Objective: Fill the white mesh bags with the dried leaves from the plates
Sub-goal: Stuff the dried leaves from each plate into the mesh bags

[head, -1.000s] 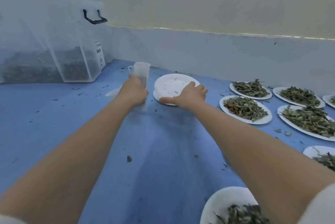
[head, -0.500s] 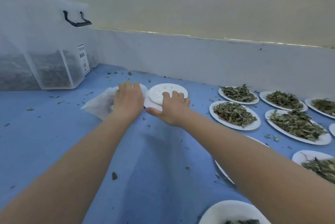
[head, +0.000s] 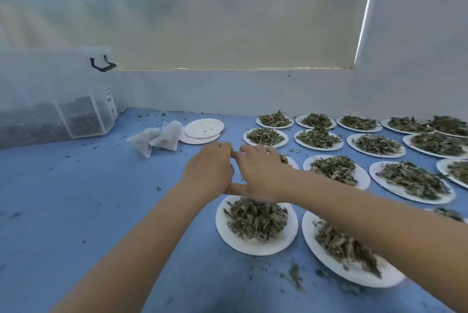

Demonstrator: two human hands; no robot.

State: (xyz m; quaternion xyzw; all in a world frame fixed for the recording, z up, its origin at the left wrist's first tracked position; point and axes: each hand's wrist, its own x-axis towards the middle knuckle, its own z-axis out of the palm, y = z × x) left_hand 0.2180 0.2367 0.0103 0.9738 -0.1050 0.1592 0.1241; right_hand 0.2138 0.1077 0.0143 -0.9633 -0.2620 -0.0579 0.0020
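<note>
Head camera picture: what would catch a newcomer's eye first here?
Rows of round white paper plates heaped with dried green leaves fill the right of the blue tabletop. Two bare hands, left hand and right hand, hover mid-table. Behind them lie two white mesh bags.

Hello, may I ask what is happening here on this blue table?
A person is packing dried leaves from paper plates into white mesh bags. Two filled bags lie by the stacked empty plates near the clear box. The left hand and right hand hold nothing and hover together above a plate of leaves. Many full plates wait on the right.
</note>
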